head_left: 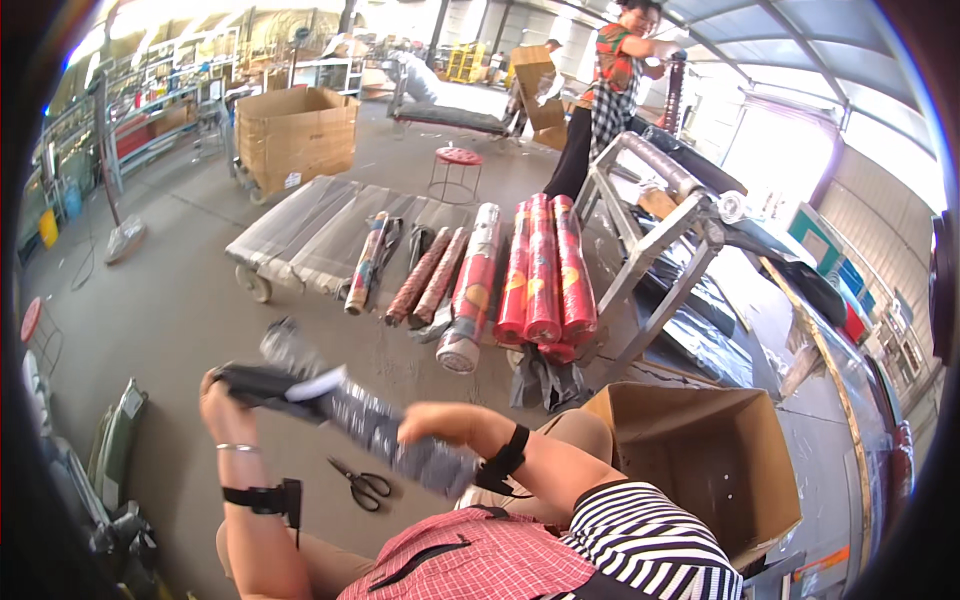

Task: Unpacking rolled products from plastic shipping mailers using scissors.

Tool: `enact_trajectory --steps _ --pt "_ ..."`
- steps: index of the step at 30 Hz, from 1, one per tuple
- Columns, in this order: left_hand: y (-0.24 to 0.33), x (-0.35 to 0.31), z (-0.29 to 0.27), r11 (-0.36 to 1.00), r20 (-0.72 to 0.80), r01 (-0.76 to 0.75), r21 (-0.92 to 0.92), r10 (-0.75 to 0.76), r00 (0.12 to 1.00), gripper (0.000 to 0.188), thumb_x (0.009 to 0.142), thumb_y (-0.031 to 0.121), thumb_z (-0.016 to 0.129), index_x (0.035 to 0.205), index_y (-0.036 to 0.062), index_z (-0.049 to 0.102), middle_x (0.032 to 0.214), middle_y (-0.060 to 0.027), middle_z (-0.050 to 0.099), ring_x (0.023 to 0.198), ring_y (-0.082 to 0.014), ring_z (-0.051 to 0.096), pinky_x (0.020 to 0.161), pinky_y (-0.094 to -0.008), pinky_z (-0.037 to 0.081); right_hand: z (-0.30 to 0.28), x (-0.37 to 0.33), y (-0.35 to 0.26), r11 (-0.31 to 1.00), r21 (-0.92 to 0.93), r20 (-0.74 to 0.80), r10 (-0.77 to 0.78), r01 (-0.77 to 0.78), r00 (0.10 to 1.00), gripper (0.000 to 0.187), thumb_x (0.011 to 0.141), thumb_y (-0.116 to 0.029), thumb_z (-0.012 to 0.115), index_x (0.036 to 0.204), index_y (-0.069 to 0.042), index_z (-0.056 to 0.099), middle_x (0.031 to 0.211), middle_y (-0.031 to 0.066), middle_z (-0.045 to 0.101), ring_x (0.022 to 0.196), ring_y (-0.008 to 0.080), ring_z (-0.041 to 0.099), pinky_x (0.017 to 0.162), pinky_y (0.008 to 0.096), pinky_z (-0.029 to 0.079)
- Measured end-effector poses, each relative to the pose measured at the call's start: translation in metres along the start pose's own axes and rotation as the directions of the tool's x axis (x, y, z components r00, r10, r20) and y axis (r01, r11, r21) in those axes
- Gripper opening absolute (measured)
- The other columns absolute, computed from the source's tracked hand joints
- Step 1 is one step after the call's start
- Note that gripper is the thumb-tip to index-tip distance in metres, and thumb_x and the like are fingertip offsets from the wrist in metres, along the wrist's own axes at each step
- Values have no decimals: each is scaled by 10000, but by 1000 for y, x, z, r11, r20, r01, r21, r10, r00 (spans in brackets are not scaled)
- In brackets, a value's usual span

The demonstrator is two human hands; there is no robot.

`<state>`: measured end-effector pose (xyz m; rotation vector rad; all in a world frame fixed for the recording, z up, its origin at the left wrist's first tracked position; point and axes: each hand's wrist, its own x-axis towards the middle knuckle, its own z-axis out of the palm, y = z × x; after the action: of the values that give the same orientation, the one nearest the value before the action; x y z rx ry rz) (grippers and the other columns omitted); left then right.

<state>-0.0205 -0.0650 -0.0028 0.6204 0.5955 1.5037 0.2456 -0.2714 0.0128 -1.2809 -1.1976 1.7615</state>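
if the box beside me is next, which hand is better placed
Probably the right hand: the box stands on that side, while the left hand is farther across, at the black wrap.

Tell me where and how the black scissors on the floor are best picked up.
By the two handle loops, most likely, coming down from the person's own side. The black scissors lie flat on the floor, loops toward the person and rightward, blades pointing away to the left, so this approach should keep the grip clear of the tips.

Grey roll (372, 422), red checked apron (470, 562), striped sleeve (650, 537)
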Motion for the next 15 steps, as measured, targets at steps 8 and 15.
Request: enact_trajectory --steps 8,15 --pt "8 72 -111 989 -222 -144 23 146 964 187 805 -57 478 940 38 566 755 -97 603 659 -189 607 611 -321 537 -28 -34 -15 843 -533 -42 -117 77 992 594 716 -185 671 1254 3 503 1055 101 633 959 182 587 873 311 460" --pt "90 178 -309 849 -377 -73 523 308 873 245 797 137 611 917 -68 670 903 -99 676 745 -232 639 732 -361 541 -51 -90 4 823 -568 29 29 -7 999 579 687 -198 693 1218 -3 569 1013 91 655 929 167 608 835 297 481"
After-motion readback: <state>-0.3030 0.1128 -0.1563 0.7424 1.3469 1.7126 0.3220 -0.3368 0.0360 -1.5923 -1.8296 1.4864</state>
